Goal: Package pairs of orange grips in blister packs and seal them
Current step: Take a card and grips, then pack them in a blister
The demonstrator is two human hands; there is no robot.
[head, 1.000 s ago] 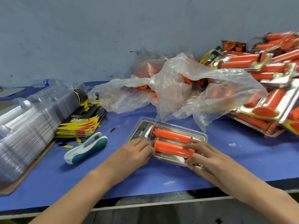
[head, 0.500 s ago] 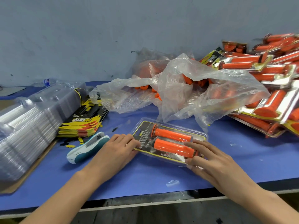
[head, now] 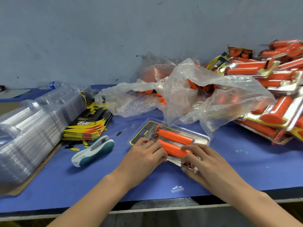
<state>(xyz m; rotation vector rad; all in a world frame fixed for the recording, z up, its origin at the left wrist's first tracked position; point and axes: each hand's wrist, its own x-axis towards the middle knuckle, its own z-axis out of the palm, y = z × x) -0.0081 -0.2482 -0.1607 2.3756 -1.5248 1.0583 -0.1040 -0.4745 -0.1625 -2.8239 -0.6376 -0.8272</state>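
A clear blister pack (head: 146, 129) with a black and yellow card lies on the blue table (head: 246, 163), holding two orange grips side by side: the upper grip (head: 175, 136) and the lower grip (head: 172, 148). My left hand (head: 144, 157) presses its fingers down on the pack's near left part, beside the lower grip's end. At the near right corner, my right hand (head: 205, 161) holds the pack, fingers over the lower grip and thumb at the pack's edge.
A white and teal stapler (head: 93, 151) lies left of the pack. Further left are printed cards (head: 88, 126) and stacked empty blisters (head: 29, 128). Behind lies a plastic bag of loose orange grips (head: 196, 95); finished packs (head: 270, 89) pile up at right.
My left hand slid right from the pack's left end to beside the lower grip. My right hand's fingers moved further over that grip. The pack stayed on the table.
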